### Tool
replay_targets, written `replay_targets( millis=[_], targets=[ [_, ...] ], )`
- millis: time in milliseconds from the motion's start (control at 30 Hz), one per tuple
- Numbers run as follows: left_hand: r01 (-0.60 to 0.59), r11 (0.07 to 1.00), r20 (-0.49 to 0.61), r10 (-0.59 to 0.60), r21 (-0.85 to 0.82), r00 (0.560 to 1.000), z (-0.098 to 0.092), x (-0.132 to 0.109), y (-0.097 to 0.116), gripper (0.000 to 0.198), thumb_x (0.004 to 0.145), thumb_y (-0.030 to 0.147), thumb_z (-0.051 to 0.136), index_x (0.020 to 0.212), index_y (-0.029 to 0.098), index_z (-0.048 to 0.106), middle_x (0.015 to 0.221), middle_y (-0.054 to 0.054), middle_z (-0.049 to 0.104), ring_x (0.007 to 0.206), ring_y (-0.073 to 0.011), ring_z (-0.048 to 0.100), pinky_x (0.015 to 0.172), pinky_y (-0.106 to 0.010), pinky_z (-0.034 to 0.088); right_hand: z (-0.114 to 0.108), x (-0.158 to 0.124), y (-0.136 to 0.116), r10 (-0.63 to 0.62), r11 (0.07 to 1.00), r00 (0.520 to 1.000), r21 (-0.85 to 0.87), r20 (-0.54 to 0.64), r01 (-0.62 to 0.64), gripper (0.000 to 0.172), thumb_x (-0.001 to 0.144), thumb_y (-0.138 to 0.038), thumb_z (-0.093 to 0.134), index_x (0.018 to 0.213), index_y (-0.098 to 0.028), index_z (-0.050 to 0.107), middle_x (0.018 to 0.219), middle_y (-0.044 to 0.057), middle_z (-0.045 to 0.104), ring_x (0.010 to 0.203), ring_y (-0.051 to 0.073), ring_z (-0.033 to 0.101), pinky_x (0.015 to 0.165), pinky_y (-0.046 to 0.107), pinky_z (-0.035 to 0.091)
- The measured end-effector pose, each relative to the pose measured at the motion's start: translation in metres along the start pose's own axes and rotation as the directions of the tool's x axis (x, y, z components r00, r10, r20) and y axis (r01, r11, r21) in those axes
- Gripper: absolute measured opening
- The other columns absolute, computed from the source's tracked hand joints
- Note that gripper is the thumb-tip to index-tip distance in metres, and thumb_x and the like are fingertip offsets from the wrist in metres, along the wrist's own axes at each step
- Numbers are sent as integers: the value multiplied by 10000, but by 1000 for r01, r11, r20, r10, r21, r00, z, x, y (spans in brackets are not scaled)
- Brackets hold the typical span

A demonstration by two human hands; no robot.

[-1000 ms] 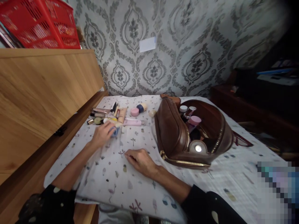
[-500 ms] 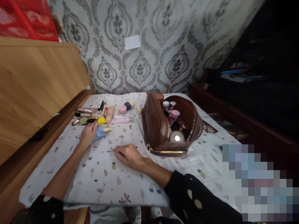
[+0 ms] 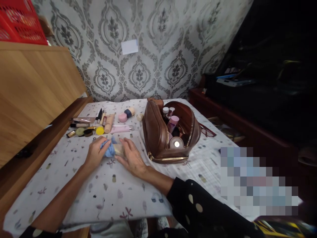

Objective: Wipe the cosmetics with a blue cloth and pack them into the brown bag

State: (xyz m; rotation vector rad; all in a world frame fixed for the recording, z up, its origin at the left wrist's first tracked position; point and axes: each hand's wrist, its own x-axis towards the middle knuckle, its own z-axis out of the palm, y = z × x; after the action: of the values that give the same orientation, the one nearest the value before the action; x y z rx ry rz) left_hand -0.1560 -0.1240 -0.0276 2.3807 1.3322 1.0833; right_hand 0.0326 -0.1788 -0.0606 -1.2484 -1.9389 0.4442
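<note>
My left hand (image 3: pixel 95 153) grips a crumpled blue cloth (image 3: pixel 109 150) low over the patterned tablecloth (image 3: pixel 111 191). My right hand (image 3: pixel 130 156) closes on a small pale bottle (image 3: pixel 119 150) that touches the cloth between the two hands. Right of them stands an open brown leather cosmetics bag (image 3: pixel 158 135) with bottles and a round compact inside. A row of cosmetics (image 3: pixel 99 124) lies behind my hands: tubes, a yellow round item, a pink jar, a blue-capped jar.
A wooden board (image 3: pixel 34 92) rises along the left side, with a red basket (image 3: pixel 17 23) on top. Patterned wallpaper closes the back. Dark furniture (image 3: pixel 247 109) stands at the right. Red-framed glasses (image 3: pixel 208 130) lie behind the bag.
My left hand drew the blue cloth toward me from the row of cosmetics. My right hand left the tablecloth and took hold of the pale bottle. The view swung right.
</note>
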Motion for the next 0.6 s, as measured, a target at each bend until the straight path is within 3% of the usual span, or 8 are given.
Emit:
replay_targets(
  millis=[167, 300, 400, 600],
  targets=[
    [24, 991, -32, -28, -129, 999, 15, -1, 15, 241, 931, 389, 510, 800, 203, 590, 749, 1, 598, 706, -161, 551, 682, -265, 426, -2, 1, -2, 2, 998, 987, -61, 158, 8, 592, 903, -401, 651, 1391, -131, 455, 1266, 182, 606, 1184, 315, 565, 1024, 493, 447],
    [177, 928, -117, -226, -328, 967, 27, 4, 0, 210, 896, 408, 548, 917, 209, 613, 820, -13, 648, 750, -178, 599, 684, -268, 459, -3, 3, 0, 23, 998, 991, -63, 131, -15, 512, 909, -311, 644, 1368, -159, 476, 1256, 159, 620, 1152, 289, 585, 1009, 454, 455],
    [224, 867, -154, -320, -446, 935, 35, 7, -17, 220, 841, 391, 596, 956, 203, 600, 834, -20, 647, 801, -195, 625, 732, -285, 482, 0, 4, 5, 21, 1000, 992, -1, 123, -21, 493, 903, -242, 635, 1365, -154, 483, 1277, 165, 615, 1186, 273, 572, 1031, 430, 449],
    [192, 926, -217, -271, -323, 938, 33, 10, -33, 199, 885, 373, 537, 955, 205, 615, 844, -19, 637, 813, -190, 598, 778, -294, 462, 5, 5, 14, 15, 995, 996, 94, 85, -23, 492, 883, -197, 600, 1362, -173, 490, 1284, 145, 625, 1185, 264, 582, 1035, 439, 457]
  ],
)
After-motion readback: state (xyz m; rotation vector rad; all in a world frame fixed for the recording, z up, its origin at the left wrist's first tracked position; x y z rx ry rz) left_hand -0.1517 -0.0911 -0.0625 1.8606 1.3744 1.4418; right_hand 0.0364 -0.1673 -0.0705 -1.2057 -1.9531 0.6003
